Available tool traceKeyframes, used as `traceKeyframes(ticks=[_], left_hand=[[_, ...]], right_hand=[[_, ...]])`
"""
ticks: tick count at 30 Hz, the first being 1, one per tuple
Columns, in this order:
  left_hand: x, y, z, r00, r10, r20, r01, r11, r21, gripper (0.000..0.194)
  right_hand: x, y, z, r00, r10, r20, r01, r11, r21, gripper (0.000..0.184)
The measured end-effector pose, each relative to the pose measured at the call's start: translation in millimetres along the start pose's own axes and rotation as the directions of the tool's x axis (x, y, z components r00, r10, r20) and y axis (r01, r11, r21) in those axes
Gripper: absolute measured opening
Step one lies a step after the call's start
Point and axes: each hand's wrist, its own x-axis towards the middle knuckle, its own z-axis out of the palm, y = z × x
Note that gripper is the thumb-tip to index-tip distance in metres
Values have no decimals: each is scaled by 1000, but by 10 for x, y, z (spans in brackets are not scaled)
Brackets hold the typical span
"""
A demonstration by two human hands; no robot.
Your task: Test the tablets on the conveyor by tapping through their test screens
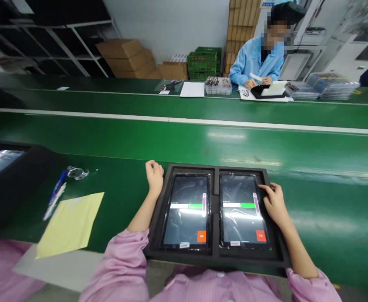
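Two bare hands work at a black foam tray [215,256] that holds two tablets side by side on a green conveyor belt [184,142]. The left hand [154,178] sits just beyond the tray's near-left side, its fingers loosely curled and gripping nothing. The right hand [275,204] lies over the right tablet [243,209], fingers spread and open, with the fingertips [262,187] touching the screen's upper right area beside a pink slider; it has hold of nothing. The left tablet [186,212] lies untouched in its own compartment. Each screen shows a green bar and a red "Fail" button [201,236], but glare and blur hide the small lettering. Pink sleeves [121,264] cut off the view at the bottom.

Left of the tray lie a pale yellow sheet [69,224], a blue pen-like item [55,195] and a dark case [14,176], partly cut off by the frame. Far beyond the tray, across the belt, a co-worker [256,58] in a blue smock holds a white strip [255,76] above a black tray [267,91].
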Motion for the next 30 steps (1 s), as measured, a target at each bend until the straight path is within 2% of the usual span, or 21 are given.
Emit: traceKeyframes(ticks=[10, 13, 16, 20, 23, 24, 27, 30], left_hand=[[-40, 70, -61, 1000, -28, -1, 28, 1000, 8, 48], [-30, 44, -57, 998, -49, 26, 49, 999, -1, 59], [-2, 9, -39, 996, -68, 50, 68, 998, -11, 60], [11, 1, -30, 998, -60, -12, 60, 998, 8, 45], [-2, -4, -49, 996, -32, -85, 36, 998, 42, 10], [-4, -16, -57, 995, -26, -101, 33, 997, 70, 19], [9, -76, -68, 989, -28, -143, 56, 979, 198, 76], [17, -95, -63, 981, -20, -191, 86, 935, 345, 104]], right_hand=[[-9, -19, -9, 1000, -6, -4, 6, 1000, 10, 46], [-7, -19, -10, 1000, -5, -1, 5, 1000, 11, 45], [-7, -19, -16, 1000, -10, -5, 10, 1000, 19, 45], [-18, -6, -24, 1000, -22, 1, 22, 999, 46, 45], [-15, 3, -18, 1000, -17, 4, 17, 999, 47, 44], [-8, 2, -13, 1000, -15, 0, 15, 999, 42, 44], [16, -9, -4, 1000, -11, -11, 12, 1000, 26, 45], [-21, 16, -27, 999, -48, -7, 48, 999, 12, 44]])
